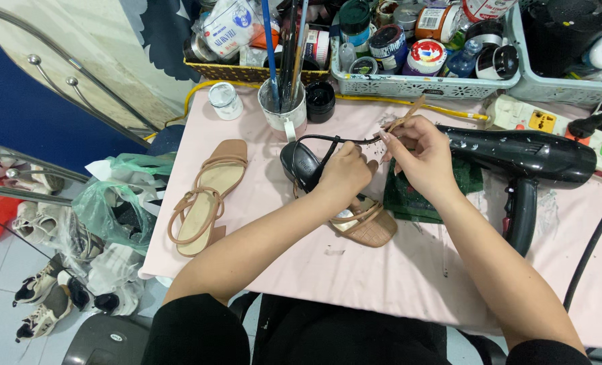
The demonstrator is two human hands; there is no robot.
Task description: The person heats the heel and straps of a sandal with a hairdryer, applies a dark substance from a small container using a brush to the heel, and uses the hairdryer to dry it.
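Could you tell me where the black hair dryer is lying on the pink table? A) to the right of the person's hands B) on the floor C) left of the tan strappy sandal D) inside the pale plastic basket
A: the black hair dryer lies on the pink table, right of the right hand.

Single head camera, looking steeply down, close over pink table (382, 270); floor visible at left.

Tan strappy sandal with black insole (309, 166): middle hidden under left hand (345, 172).
Thin brush (406, 116) in right hand (422, 157): tip too small to tell.
Black hair dryer (524, 157): nozzle behind right hand.
Grey plastic basket (551, 88), bench's far right corner: cut off by the picture's edge.
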